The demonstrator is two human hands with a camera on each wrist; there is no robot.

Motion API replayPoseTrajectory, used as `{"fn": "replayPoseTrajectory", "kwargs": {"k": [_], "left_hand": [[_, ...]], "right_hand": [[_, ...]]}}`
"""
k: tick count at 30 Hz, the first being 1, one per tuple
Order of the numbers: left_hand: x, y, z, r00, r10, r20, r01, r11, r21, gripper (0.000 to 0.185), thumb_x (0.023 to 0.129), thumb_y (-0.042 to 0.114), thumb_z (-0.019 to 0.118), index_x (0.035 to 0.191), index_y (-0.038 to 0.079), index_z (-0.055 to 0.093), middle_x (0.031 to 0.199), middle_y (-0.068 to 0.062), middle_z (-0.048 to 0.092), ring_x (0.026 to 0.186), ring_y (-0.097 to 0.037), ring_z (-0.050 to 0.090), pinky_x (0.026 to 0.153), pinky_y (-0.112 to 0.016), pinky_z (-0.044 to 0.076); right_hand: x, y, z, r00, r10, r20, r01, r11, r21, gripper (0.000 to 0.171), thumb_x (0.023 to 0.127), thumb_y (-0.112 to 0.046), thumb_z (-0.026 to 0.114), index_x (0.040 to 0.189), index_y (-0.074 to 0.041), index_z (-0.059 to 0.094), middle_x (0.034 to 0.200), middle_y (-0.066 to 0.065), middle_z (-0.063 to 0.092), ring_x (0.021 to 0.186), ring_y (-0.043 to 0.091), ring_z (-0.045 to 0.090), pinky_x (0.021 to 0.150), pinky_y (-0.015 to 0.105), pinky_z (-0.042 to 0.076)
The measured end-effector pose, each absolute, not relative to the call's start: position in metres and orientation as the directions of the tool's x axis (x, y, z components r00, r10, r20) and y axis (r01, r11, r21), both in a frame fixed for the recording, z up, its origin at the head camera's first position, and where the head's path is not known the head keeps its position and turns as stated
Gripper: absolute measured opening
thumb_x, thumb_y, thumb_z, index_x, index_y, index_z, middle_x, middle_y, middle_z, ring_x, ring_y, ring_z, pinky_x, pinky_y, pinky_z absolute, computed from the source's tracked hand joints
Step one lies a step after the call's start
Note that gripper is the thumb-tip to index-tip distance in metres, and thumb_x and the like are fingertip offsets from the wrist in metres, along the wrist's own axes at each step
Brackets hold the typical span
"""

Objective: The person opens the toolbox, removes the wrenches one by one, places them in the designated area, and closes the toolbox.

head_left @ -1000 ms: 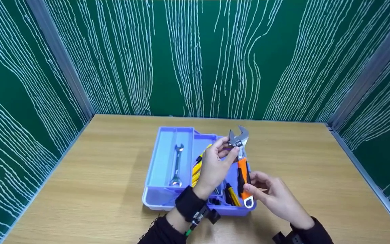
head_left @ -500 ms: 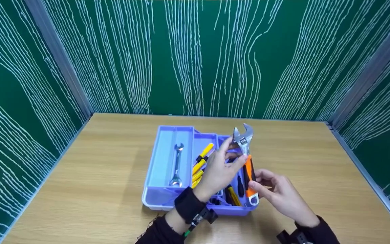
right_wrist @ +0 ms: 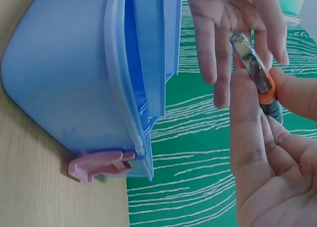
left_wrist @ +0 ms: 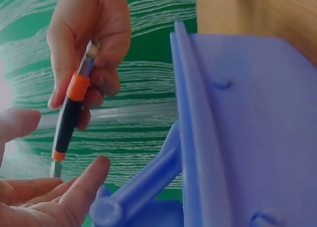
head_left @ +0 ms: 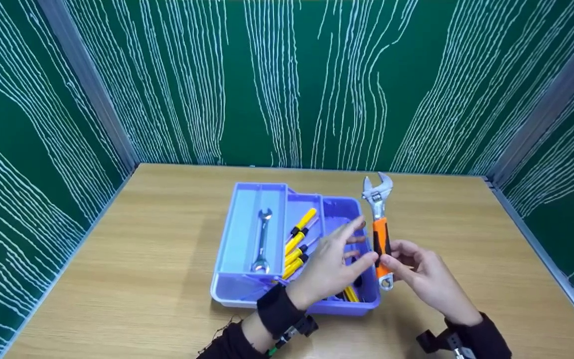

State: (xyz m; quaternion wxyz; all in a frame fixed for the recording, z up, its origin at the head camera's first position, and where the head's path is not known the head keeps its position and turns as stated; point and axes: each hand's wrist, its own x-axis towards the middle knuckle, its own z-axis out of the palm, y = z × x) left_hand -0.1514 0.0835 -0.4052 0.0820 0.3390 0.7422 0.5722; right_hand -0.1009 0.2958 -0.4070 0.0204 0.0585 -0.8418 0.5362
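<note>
My right hand (head_left: 400, 259) grips the lower orange-and-black handle of an adjustable wrench (head_left: 379, 227) and holds it upright over the right edge of an open purple toolbox (head_left: 227, 294). The wrench's steel head points away from me. My left hand (head_left: 349, 249) hovers over the box beside the handle with its fingers spread and straight, holding nothing. In the left wrist view the wrench (left_wrist: 72, 100) hangs from the right hand (left_wrist: 94, 24), above my left fingers (left_wrist: 74, 197). In the right wrist view my fingers pinch the wrench's end (right_wrist: 252, 63).
The box's raised tray (head_left: 239, 224) holds a steel open-end spanner (head_left: 262, 242). Several yellow-handled screwdrivers (head_left: 297, 242) lie in the main compartment. The box stands on a wooden table (head_left: 142, 259) enclosed by green patterned walls. A pink latch (right_wrist: 94, 167) sits on the box's side.
My left hand let go of the wrench's head and opened. My right hand carried the wrench to the right and a little away, off the box's middle.
</note>
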Motion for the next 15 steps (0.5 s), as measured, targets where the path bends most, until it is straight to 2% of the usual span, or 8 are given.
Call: {"fn": "replayPoseTrajectory", "kwargs": {"k": [5,15], "left_hand": [[-0.144,0.085,-0.407,-0.728,0.627,0.276,0.471,0.165,0.867,0.068,0.099,0.041,0.062,0.157,0.024,0.031,0.155,0.001,0.043,0.13,-0.012,0.056,0.098,-0.018,0.051],[-0.132,0.089,-0.411,-0.649,0.681,0.339,0.599,0.184,0.779,0.063,0.1,0.036,0.061,0.155,0.016,0.037,0.15,-0.002,0.05,0.127,-0.006,0.056,0.096,-0.015,0.051]], "right_hand": [[-0.102,0.303,-0.411,-0.992,-0.055,0.115,-0.128,0.405,-0.905,0.029,0.098,-0.026,0.065,0.115,-0.002,0.065,0.093,0.012,0.07,0.081,0.016,0.071,0.072,0.032,0.063],[-0.105,0.319,-0.42,-0.996,-0.004,0.089,-0.084,0.394,-0.915,0.035,0.098,-0.028,0.065,0.118,0.0,0.064,0.095,0.014,0.069,0.082,0.017,0.07,0.072,0.032,0.063]]}}
